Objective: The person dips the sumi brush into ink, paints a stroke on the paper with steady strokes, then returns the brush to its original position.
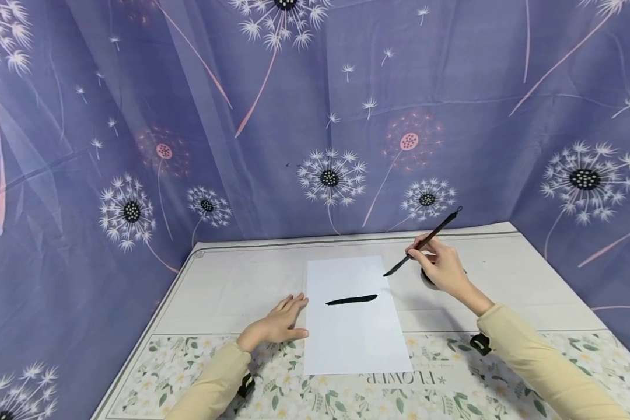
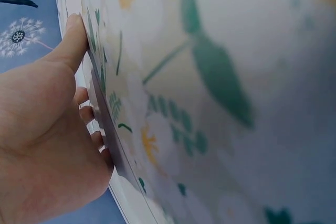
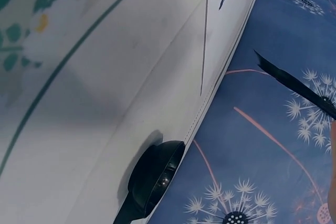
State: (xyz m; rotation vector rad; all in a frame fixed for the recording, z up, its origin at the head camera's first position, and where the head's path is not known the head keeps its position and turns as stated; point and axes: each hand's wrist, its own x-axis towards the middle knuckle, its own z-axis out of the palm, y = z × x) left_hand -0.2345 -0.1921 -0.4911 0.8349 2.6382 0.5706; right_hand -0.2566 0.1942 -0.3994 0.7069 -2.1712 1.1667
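A white sheet of paper (image 1: 357, 341) lies on the table, bearing one thick black horizontal stroke (image 1: 352, 300). My right hand (image 1: 445, 268) pinches a dark writing brush (image 1: 434, 233), which slants with its black tip down and left, near the sheet's upper right edge. In the right wrist view, the brush (image 3: 294, 83) has a pointed bristle tip, apart from the paper. My left hand (image 1: 274, 325) rests palm down beside the paper, fingers spread and fingertips at its left edge. A black round dish (image 3: 155, 174) with a handle-like end sits by the right hand, which partly hides it in the head view.
A pale cloth (image 1: 241, 280) with a floral band (image 1: 189, 373) covers the table. Purple dandelion-print curtains (image 1: 273, 175) stand behind and at both sides. Black straps (image 1: 480, 344) hang under both forearms.
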